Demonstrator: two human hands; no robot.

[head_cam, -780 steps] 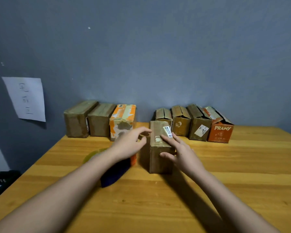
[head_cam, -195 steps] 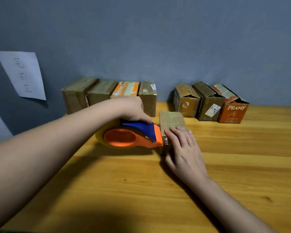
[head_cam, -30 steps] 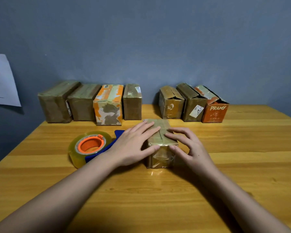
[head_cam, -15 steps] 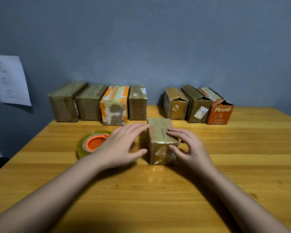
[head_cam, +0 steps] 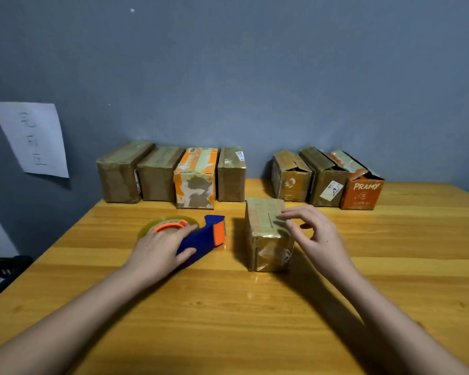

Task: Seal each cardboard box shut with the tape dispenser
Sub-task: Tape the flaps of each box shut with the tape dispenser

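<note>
Seven boxes line the far wall: four [head_cam: 171,174] on the left look taped, three [head_cam: 326,178] on the right have loose flaps. From the head view, we have an eighth box [head_cam: 267,234] mid-tabletop [head_cam: 255,307], glossy with tape. Our right hand [head_cam: 313,234] hovers at its right edge, fingers loosely spread, fingertips touching the top, gripping nothing. Our left hand [head_cam: 161,247] lies over the dispenser [head_cam: 198,238] just left of the box, fingers curling on its blue handle. We judge this box nearly sealed; next calls for lifting the dispenser or moving the box to the row.
</note>
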